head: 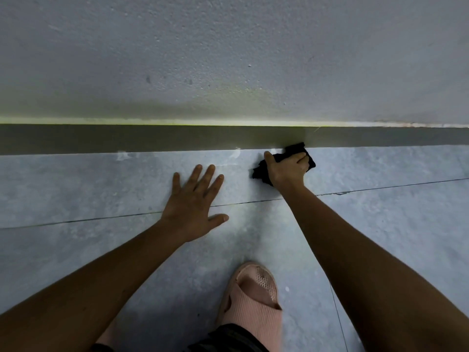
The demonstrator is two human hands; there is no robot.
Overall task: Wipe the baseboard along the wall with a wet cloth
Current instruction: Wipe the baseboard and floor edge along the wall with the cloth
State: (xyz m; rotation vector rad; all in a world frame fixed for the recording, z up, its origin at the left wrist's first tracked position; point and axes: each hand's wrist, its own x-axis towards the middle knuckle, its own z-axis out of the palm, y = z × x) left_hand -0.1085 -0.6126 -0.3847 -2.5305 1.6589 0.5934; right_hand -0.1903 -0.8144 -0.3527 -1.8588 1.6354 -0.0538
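Observation:
A dark grey baseboard (pixel 152 139) runs across the whole view where the rough pale wall meets the tiled floor. My right hand (pixel 286 168) grips a bunched black cloth (pixel 295 149), and the cloth's top edge presses against the lower part of the baseboard right of centre. My left hand (pixel 195 199) lies flat on the floor tile with fingers spread, a short way left of the cloth and clear of the baseboard. It holds nothing.
Grey floor tiles (pixel 76 189) with thin dark joints fill the lower view. White smears (pixel 121 155) mark the floor at the baseboard's foot. My foot in a pink slipper (pixel 253 295) stands behind my hands. The textured wall (pixel 228 59) rises above.

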